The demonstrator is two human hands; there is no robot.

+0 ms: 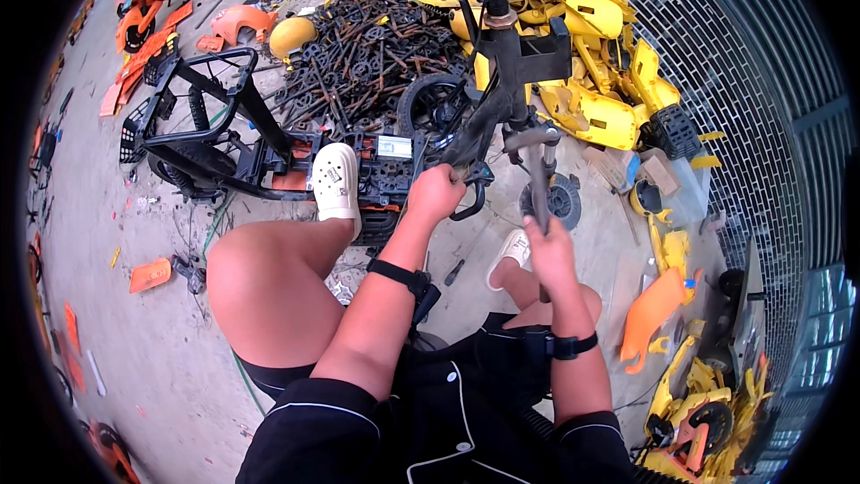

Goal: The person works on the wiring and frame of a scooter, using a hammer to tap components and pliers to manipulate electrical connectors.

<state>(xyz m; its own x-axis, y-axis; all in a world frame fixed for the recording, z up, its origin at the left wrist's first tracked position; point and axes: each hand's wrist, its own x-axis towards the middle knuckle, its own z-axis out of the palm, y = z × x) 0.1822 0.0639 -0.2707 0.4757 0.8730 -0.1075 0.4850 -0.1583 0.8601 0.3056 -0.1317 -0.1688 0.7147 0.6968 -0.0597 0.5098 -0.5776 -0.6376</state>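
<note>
A stripped black scooter frame (269,139) stretches across the floor ahead of me, its steering column (511,54) rising at the front end. My left hand (436,193) is closed around the dark frame part just behind that column. In my right hand (551,255) is a grey metal hammer (536,179), gripped by its handle. The hammer's head is up beside the lower part of the column; whether the two touch I cannot tell. My left foot, in a white clog (336,181), rests on the frame's deck.
Rusty metal parts (367,63) are heaped behind the frame, with yellow plastic panels (582,18) piled beyond. A loose wheel (553,202) is near my right foot. Orange panels (654,314) and yellow scraps lie to the right, by a brick wall (717,54). A screwdriver-like tool (454,272) lies between my feet.
</note>
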